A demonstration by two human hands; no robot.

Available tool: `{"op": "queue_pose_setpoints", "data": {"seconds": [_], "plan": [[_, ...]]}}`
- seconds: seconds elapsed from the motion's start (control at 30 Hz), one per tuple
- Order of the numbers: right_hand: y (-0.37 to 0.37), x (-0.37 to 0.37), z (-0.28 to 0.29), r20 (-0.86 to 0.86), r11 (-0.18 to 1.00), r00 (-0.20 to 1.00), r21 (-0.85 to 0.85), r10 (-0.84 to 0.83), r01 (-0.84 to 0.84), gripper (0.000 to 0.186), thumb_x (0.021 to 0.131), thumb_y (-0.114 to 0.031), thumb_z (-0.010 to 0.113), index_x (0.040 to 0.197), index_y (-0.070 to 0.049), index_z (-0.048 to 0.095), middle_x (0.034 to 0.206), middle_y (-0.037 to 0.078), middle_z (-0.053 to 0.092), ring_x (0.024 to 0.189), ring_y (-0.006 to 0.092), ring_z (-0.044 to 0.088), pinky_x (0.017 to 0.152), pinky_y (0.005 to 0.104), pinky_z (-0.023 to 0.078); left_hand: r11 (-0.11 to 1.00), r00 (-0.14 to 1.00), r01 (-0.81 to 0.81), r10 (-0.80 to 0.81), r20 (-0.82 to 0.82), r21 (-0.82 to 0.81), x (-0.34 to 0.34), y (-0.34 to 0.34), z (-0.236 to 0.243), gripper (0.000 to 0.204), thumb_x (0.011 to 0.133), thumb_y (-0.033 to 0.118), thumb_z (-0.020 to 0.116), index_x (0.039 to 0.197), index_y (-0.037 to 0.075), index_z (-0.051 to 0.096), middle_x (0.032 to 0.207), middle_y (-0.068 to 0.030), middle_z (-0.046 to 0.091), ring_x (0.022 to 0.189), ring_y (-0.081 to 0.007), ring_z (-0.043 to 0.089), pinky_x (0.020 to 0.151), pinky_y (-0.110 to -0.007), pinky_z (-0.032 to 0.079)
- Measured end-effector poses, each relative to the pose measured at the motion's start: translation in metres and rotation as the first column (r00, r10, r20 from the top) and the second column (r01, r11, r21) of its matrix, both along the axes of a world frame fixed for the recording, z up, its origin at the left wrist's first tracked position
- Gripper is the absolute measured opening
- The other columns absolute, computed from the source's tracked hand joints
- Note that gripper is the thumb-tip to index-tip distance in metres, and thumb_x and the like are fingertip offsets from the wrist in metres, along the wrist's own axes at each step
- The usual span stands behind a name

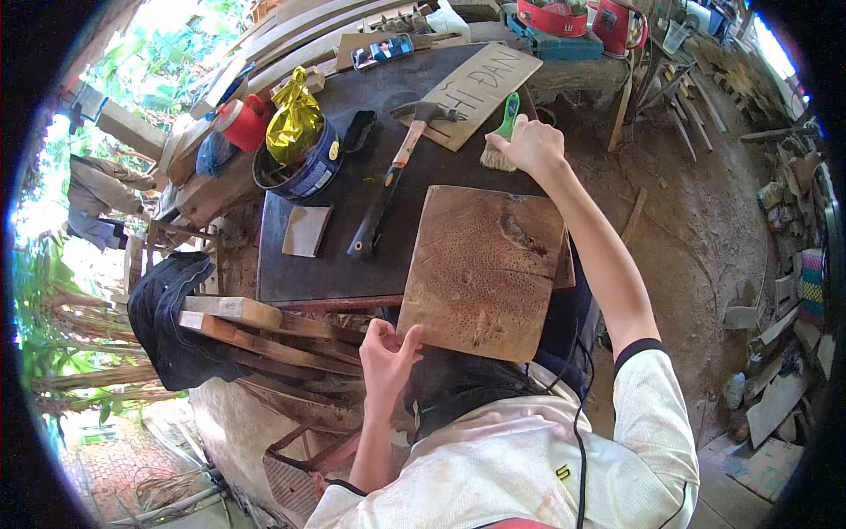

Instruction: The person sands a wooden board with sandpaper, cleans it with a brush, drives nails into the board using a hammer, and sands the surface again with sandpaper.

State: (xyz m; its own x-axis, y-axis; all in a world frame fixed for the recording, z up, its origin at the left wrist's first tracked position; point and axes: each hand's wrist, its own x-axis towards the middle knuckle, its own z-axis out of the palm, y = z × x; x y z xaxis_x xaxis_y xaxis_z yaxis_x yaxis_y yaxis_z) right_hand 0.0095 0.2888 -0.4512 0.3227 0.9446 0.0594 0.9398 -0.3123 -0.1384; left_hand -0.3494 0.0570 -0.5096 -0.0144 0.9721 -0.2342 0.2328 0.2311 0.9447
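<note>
A square brown wooden board (480, 282), pitted with many small holes and a dark knot, lies tilted at the table's near edge, partly over my lap. My left hand (389, 354) pinches its lower left corner, thumb on the top face; the fingers underneath are partly hidden. Beyond the board's far right corner, my right hand (534, 145) is closed round the green handle of a paint brush (499, 159). The pale bristles point down near the table's right edge, apart from the board. To the left of the board lies a claw hammer (388, 189).
On the dark table (300, 264) are a lettered wooden plank (485, 84), a blue bucket (308, 176) with gold foil, a small wood piece (307, 231) and a phone (382, 52). Wooden beams (264, 326) jut out at the left. A red jug (241, 122) stands beyond the bucket.
</note>
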Motion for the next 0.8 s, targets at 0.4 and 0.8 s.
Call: {"op": "queue_pose_setpoints", "data": {"seconds": [0.4, 0.8], "plan": [[-0.038, -0.030, 0.011, -0.227, 0.934, 0.947, 0.325, 0.227, -0.146, 0.031, 0.093, -0.030, 0.074, 0.102, -0.001, 0.079, 0.075, 0.010, 0.077, 0.067, 0.0169, 0.073, 0.064, 0.0353, 0.057, 0.974, 0.975, -0.104, 0.060, 0.216, 0.200, -0.033, 0.043, -0.040, 0.035, 0.101, 0.017, 0.080, 0.099, 0.007, 0.047, 0.080, -0.0020, 0.064, 0.066, -0.0079, 0.067, 0.056, -0.025, 0.061], [-0.050, -0.159, -0.007, -0.056, 0.810, 0.897, 0.458, 0.438, -0.367, 0.018, 0.098, -0.019, 0.069, 0.103, -0.002, 0.071, 0.086, 0.014, 0.071, 0.072, 0.0282, 0.075, 0.062, 0.0417, 0.060, 0.976, 0.986, -0.046, 0.010, 0.167, 0.211, -0.095, 0.062, -0.045, 0.035, 0.098, 0.017, 0.084, 0.089, 0.007, 0.051, 0.073, 0.0021, 0.060, 0.063, -0.0071, 0.066, 0.056, -0.025, 0.060]]}}
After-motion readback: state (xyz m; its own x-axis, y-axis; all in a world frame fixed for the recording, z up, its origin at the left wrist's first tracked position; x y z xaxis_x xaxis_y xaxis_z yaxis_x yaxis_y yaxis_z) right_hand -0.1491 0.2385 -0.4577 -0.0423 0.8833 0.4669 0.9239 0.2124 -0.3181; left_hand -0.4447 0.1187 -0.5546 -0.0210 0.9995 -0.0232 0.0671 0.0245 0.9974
